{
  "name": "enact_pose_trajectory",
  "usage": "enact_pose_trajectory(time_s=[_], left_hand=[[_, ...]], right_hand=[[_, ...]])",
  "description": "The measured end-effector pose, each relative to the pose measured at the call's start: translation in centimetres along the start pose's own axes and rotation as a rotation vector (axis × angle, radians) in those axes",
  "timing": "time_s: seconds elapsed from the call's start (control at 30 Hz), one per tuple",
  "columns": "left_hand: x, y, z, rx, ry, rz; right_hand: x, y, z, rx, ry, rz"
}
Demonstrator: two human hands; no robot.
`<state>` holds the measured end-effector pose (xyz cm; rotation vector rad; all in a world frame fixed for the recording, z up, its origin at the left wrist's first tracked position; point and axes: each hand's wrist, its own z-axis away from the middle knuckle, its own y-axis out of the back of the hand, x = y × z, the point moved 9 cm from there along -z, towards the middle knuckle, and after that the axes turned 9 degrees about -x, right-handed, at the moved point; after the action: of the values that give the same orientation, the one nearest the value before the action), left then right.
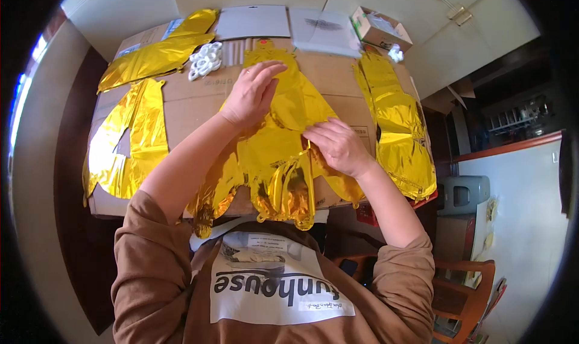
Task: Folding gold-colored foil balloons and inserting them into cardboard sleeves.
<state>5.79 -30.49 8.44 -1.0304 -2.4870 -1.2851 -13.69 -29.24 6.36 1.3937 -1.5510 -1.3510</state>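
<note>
A flat, uninflated gold foil balloon (pixel 283 145) lies on a brown cardboard sheet (pixel 187 99) in front of me, its lower lobes hanging over the near edge. My left hand (pixel 252 93) rests palm down on the balloon's upper part, fingers spread. My right hand (pixel 338 146) presses on the foil at the balloon's middle right, fingertips pinching a crease near a thin gold strip.
More gold foil balloons lie around: one at the far left (pixel 154 51), one at the near left (pixel 129 142), one along the right edge (pixel 398 124). A pile of white plastic bits (pixel 205 59), white sheets (pixel 253 21) and a small open carton (pixel 380 29) sit at the back. A wooden chair (pixel 464 283) stands at lower right.
</note>
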Motion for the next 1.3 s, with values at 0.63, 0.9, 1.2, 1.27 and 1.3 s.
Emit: enact_pose_trajectory(time_s=[0.63,0.9,1.2,1.27,1.3], left_hand=[[4.4,2.4,5.1,-0.312,-0.033,-0.055],[8.8,-4.6,4.0,-0.539,-0.122,-0.279],[6.9,-5.1,6.0,-0.519,-0.033,-0.063],[6.7,-5.2,6.2,-0.517,-0.023,-0.049],[6.7,-5.3,6.1,-0.519,-0.024,-0.044]], right_hand=[[0.6,1.9,5.1,0.210,-0.327,-0.284],[-1.1,1.2,2.8,0.017,-0.238,-0.082],[-0.6,4.1,16.2,0.069,-1.146,-0.013],[-1.4,3.6,16.6,0.085,-1.203,0.063],[-1.7,3.5,16.6,0.116,-1.213,0.104]])
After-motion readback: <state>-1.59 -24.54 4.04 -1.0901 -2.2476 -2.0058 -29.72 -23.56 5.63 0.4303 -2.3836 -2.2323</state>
